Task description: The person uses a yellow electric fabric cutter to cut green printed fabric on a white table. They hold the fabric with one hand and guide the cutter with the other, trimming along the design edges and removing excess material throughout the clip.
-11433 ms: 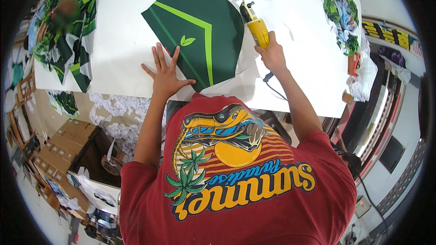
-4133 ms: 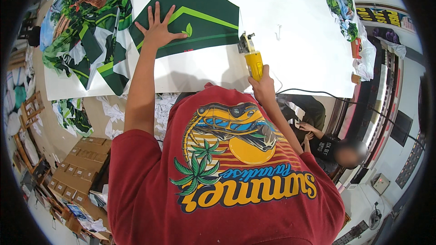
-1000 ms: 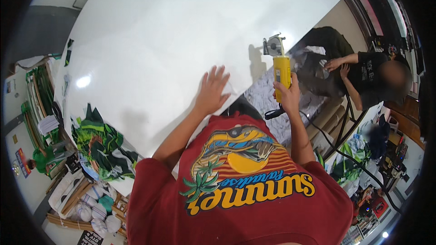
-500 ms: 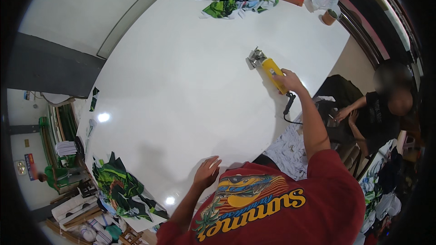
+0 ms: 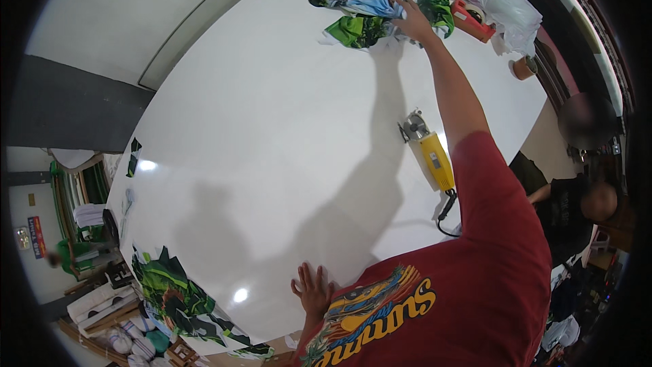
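Observation:
My right hand (image 5: pixel 413 23) reaches across the white table (image 5: pixel 238 129) to the far side. Its fingers, apart, touch a pile of green, blue and white printed fabric pieces (image 5: pixel 353 30); whether any cloth is pinched between them is hard to tell. Below my outstretched forearm lies a yellow electric rotary cloth cutter (image 5: pixel 436 160), its round metal blade end pointing away from me and its black cord running back toward my body. My left hand (image 5: pixel 313 288) rests open, fingers spread, on the table near its close edge.
Right of the far pile are a red tape dispenser (image 5: pixel 472 20), a clear plastic bag (image 5: pixel 496 0) and a small brown pot (image 5: pixel 524 67). More green fabric scraps (image 5: pixel 170 289) lie at the near left corner. A person in black (image 5: pixel 570 211) sits on the right.
My right hand has let go of the cloth cutter and moved far forward onto the fabric pile. The cutter now lies on the table. My left hand's fingers have spread.

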The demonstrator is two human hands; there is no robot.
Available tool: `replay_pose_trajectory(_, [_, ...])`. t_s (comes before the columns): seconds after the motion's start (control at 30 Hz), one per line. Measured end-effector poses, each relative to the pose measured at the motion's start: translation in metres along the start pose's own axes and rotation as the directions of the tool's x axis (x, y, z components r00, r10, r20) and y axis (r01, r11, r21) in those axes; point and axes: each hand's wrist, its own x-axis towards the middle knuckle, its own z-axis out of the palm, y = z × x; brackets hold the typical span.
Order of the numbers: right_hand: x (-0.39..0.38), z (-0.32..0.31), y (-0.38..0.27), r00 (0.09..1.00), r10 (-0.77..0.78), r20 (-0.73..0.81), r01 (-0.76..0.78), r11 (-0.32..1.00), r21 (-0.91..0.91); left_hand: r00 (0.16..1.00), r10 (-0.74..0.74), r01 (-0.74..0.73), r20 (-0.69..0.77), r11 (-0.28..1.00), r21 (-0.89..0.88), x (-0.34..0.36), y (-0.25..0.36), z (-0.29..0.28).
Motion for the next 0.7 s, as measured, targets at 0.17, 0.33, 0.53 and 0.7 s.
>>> replay_pose_trajectory(0.17, [0.060, 0.061, -0.057, 0.933, 0.347, 0.093, -0.350, 0.936, 0.021, 0.998, 0.028, -0.029, -0.050, 0.999, -0.024, 0.002, -0.005, 0.000])
replay_pose_trajectory(0.33, [-0.060, 0.083, -0.221, 0.987, -0.133, -0.088, 0.157, 0.901, 0.404, 0.983, -0.022, -0.026, -0.182, 0.966, -0.257, 0.010, -0.005, -0.022])
replay_pose_trajectory(0.53, [-0.362, 0.004, -0.420, 0.896, -0.444, 0.032, 0.262, 0.585, 0.767, 0.861, -0.327, -0.267, -0.390, 0.362, -0.893, 0.117, 0.008, -0.109])
replay_pose_trajectory(0.7, [-0.556, -0.073, -0.491, 0.556, -0.831, 0.004, 0.414, 0.281, 0.866, 0.839, -0.358, -0.212, -0.409, 0.476, -0.853, 0.131, -0.042, -0.174])
